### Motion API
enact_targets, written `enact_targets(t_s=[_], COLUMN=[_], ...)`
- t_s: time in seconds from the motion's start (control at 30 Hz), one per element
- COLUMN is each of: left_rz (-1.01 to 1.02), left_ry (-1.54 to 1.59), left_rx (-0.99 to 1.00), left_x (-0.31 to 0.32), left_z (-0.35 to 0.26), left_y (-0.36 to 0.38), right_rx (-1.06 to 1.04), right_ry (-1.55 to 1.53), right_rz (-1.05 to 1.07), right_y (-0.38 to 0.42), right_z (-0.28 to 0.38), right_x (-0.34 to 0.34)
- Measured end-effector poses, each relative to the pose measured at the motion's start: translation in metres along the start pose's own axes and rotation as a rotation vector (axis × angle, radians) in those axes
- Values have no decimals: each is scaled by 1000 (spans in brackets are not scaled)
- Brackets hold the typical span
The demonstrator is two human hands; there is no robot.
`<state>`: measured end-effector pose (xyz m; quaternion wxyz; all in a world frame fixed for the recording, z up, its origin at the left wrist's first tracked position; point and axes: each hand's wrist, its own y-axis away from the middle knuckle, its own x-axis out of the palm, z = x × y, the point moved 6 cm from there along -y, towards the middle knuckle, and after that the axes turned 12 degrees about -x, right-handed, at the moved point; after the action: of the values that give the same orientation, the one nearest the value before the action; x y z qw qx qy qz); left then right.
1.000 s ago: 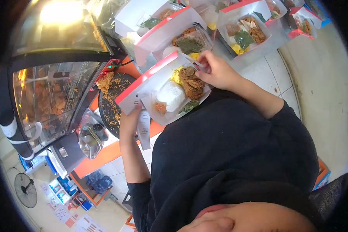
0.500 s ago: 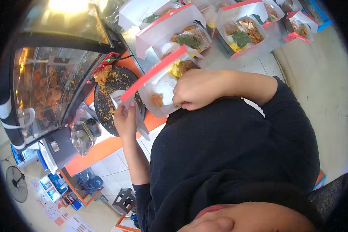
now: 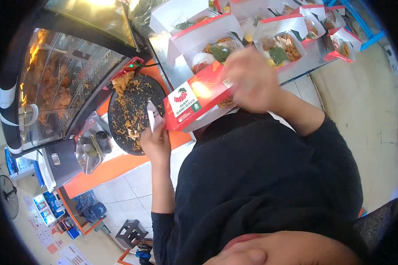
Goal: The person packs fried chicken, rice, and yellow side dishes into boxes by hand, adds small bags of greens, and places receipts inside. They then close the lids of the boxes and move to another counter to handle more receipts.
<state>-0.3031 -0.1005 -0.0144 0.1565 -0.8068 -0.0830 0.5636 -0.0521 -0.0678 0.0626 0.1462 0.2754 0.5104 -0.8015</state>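
Observation:
A meal box (image 3: 194, 99) with a red, printed lid slants in front of my torso, its lid folded mostly over the food. At its left end, my left hand (image 3: 156, 143) is closed on a white flap of the box. Motion smears my right hand (image 3: 252, 81), which is at the lid's right end; its fingers cannot be made out clearly. Some fried food shows under the lid's right side. Just beyond stands an open box (image 3: 181, 48) with rice, fried food and a green leafy item.
A round dark stone plate (image 3: 139, 99) with crumbs and a fried piece sits on the orange counter (image 3: 112, 170). At left is a glass display case (image 3: 62, 84) of fried food. More open boxes (image 3: 278, 26) line the metal table. A clear container (image 3: 89, 152) lies near the plate.
The box lid has come down over the food, showing its red printed face. My right hand has moved up from inside the box to the lid's edge. The view has shifted slightly.

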Motion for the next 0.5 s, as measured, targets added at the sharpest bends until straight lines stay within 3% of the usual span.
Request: enact_targets(t_s=[0.07, 0.13, 0.17, 0.2, 0.27, 0.3, 0.33, 0.37, 0.4, 0.5], left_rz=[10, 285, 329, 309, 540, 669, 649, 657, 663, 775], left_ry=[126, 501, 853, 861, 648, 505, 377, 515, 654, 395], left_rx=[-71, -487, -598, -598, -754, -664, -688, -779, -865, -777], left_x=[15, 31, 34, 30, 32, 42, 34, 24, 16, 4], left_z=[-3, 5, 9, 5, 0, 12, 12, 8, 4, -4], left_y=[10, 11, 10, -1, -12, -16, -27, -34, -40, -50], right_rx=[606, 1000, 991, 978, 1051, 1096, 1137, 1218, 1220, 1232], right_ry=[-40, -437, -389, -339, -442, -465, -485, -611, -613, -517], right_rz=[-279, -39, 23, 100, 80, 138, 188, 28, 22, 187], right_y=[35, 102, 105, 105, 105, 95, 87, 84, 77, 67], right_z=[-45, -88, -80, -73, -75, -75, -75, -75, -73, -73], right_x=[-24, 38, 38, 39, 40, 34, 31, 29, 24, 17])
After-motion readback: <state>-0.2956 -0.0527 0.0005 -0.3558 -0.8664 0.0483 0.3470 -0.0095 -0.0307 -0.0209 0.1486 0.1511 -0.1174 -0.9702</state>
